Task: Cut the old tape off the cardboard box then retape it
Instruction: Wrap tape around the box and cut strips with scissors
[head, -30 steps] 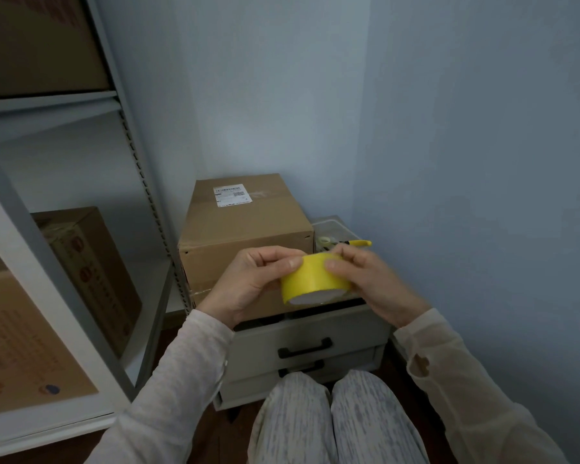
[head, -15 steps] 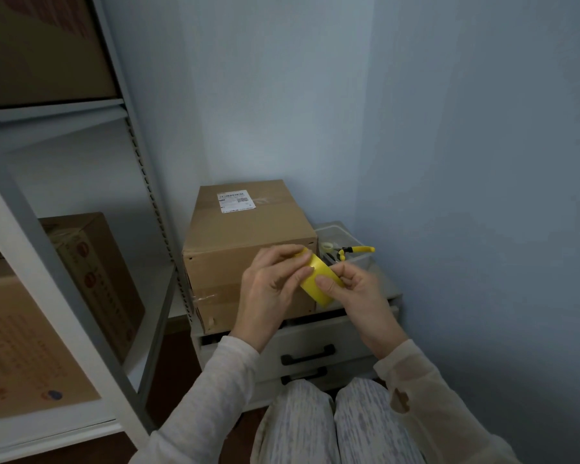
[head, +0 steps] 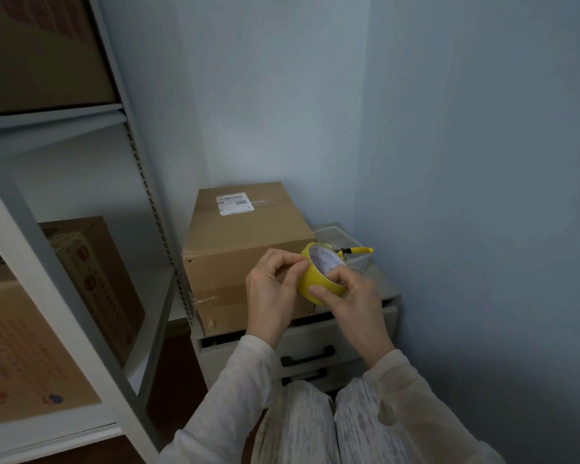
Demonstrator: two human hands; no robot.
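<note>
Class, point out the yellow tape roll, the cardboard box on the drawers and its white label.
yellow tape roll point(head: 310, 278), head view, yellow outer band.
cardboard box point(head: 248, 236), head view, bare top face.
white label point(head: 234, 204), head view, its middle.

Yellow tape roll point(head: 310, 279) in both hands

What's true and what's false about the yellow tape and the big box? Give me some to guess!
1. The left hand and the right hand both hold the yellow tape roll. True.
2. The cardboard box sits on the floor. False: it sits on the white drawer unit.
3. A white label is stuck on top of the box. True.
4. Books fill the metal shelf. False: it holds brown boxes.
</note>
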